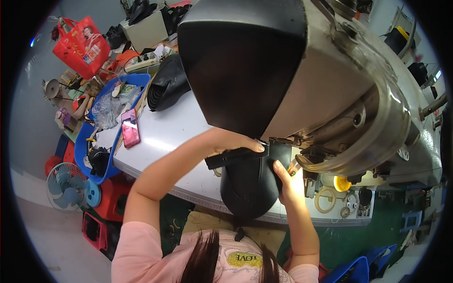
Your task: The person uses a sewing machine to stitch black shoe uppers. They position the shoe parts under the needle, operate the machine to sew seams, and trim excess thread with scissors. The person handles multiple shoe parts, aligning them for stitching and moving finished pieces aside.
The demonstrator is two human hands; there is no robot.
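My hands hold a black leather-like piece [252, 188], rounded at its near end and resembling a boot upper, beneath the head of a big grey sewing machine [349, 89]. With fingers folded around its far edge, my left hand [238, 141] presses a black flap, thumb on top. Closed on the right side of the piece is my right hand [289, 181], its thumb raised along the edge. Beside those fingertips is a small shiny object with a yellow-green bit, too small to name. The needle area is mostly hidden behind the machine's black front cover [240, 66].
A pink phone [130, 128] lies on the white table [165, 141], near a black material roll [167, 85]. Left of it stands a blue basket [113, 162] of scraps. A fan [66, 186] and red bins [113, 200] are lower left, blue chairs [363, 269] lower right.
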